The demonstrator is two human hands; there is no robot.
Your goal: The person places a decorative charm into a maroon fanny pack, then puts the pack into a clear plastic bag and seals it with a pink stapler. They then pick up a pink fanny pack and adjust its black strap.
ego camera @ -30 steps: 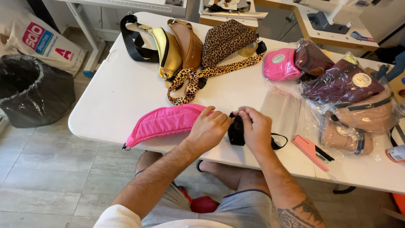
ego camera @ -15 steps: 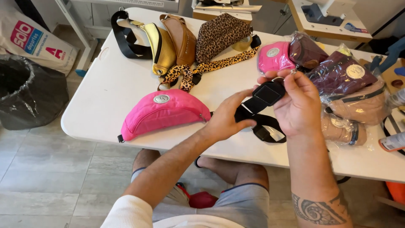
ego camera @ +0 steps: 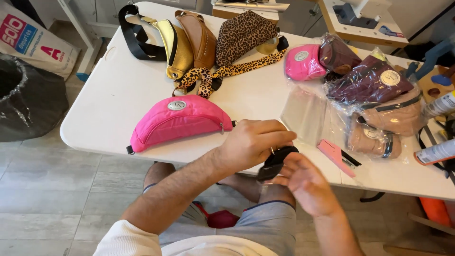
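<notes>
left hand (ego camera: 253,142) pinching black strap (ego camera: 277,163) | right hand (ego camera: 308,185) open, cupping it | pink waist bag (ego camera: 177,121) parked on tabletop (ego camera: 118,95)

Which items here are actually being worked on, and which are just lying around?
In hand:
left hand
right hand
black strap
pink waist bag

Lying about:
gold bag
leopard bag
bagged pouches
pink stapler
</notes>
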